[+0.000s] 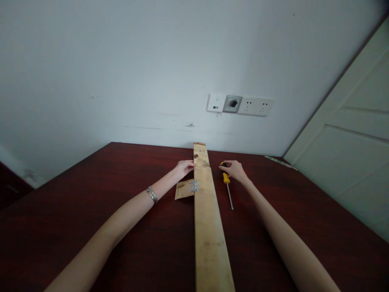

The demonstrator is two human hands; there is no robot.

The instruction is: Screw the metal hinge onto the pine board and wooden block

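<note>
A long wooden plank (209,227) runs away from me across the dark red table. A small metal hinge (194,186) joins its left edge to a short piece of wood (182,190) that sticks out to the left. Just beyond the hinge, my left hand (184,167) grips the plank's left edge, its fingertips partly hidden there. To the right of the plank, my right hand (235,169) pinches the black end of a yellow-and-black screwdriver (226,178). The screwdriver's metal shaft points back toward me, tip lowest.
The table (146,251) meets a white wall at the back, with sockets and switch plates (240,104) above it. A pale panelled door (352,134) stands along the right. Near the far right table edge lies a thin light strip (280,162).
</note>
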